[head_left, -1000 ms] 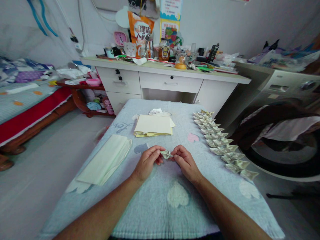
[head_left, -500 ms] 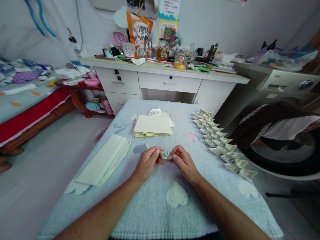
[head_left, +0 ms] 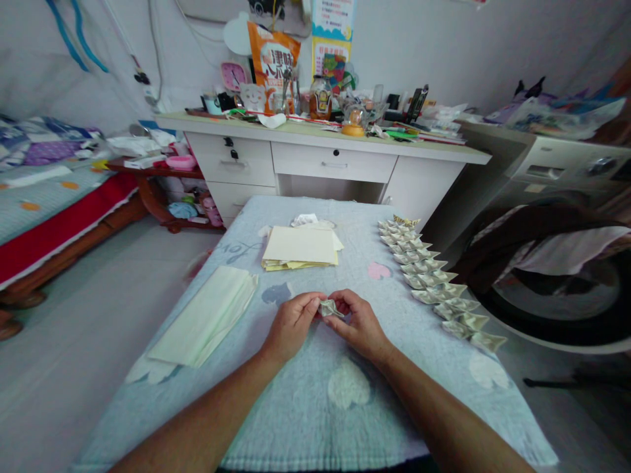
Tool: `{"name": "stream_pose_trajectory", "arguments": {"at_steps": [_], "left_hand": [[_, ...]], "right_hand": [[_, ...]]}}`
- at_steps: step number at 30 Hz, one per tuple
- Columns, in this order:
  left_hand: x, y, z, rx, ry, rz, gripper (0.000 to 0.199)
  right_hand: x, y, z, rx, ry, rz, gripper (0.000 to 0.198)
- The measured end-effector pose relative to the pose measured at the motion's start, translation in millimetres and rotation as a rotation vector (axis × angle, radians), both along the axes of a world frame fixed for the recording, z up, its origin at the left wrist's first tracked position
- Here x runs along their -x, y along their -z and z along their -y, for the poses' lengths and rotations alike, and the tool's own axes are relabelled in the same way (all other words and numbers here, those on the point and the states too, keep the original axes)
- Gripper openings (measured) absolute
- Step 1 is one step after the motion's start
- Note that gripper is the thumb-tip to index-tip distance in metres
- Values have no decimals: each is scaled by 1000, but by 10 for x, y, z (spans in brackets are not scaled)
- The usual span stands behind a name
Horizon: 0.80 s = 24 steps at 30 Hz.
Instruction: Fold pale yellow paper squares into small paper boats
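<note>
A small piece of folded greyish paper (head_left: 330, 308) is between my hands, just above the cloth-covered table. My left hand (head_left: 294, 322) pinches its left end between thumb and fingers. My right hand (head_left: 359, 322) curves around the right end, thumb at the near side and fingers at the far side. To the right, folded paper boats (head_left: 431, 279) stand in a slanting double row with pointed tips. Beyond my hands lies a stack of cream paper sheets (head_left: 299, 246). A pile of pale green paper (head_left: 202, 315) rests to the left of my left hand.
The table (head_left: 305, 407) wears a light blue patterned cloth. Crumpled white tissue (head_left: 304, 220) sits behind the stack. A white desk (head_left: 335, 161) with cluttered top stands beyond, a washing machine (head_left: 566, 177) with laundry at right, a bed (head_left: 59, 190) at left.
My right thumb and fingers have shifted their hold and now spread wider around the paper's right end. The folded paper has turned and its shape looks fuller.
</note>
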<state>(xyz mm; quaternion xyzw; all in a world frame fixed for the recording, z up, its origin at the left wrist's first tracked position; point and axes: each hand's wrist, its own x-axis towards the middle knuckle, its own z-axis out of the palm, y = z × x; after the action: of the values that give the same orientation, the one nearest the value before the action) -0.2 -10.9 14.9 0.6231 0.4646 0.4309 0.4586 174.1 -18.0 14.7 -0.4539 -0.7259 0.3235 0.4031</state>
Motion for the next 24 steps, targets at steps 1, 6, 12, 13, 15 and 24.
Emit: {"name": "stream_pose_trajectory", "arguments": {"at_steps": [1, 6, 12, 13, 15, 24], "left_hand": [[1, 4, -1, 7, 5, 6, 32], [12, 19, -24, 104, 54, 159, 38], [7, -10, -5, 131, 101, 224, 34], [4, -6, 1, 128, 112, 217, 33], [-1, 14, 7, 125, 120, 176, 34], [23, 74, -16, 79, 36, 61, 22]], "right_hand": [[0, -10, -2, -10, 3, 3, 23], [-12, -73, 5, -81, -11, -1, 11], [-34, -74, -2, -68, -2, -62, 14], [-37, -66, -4, -61, 5, -69, 14], [-38, -51, -4, -49, 5, -74, 14], [-16, -44, 7, 93, -35, -108, 20]]}}
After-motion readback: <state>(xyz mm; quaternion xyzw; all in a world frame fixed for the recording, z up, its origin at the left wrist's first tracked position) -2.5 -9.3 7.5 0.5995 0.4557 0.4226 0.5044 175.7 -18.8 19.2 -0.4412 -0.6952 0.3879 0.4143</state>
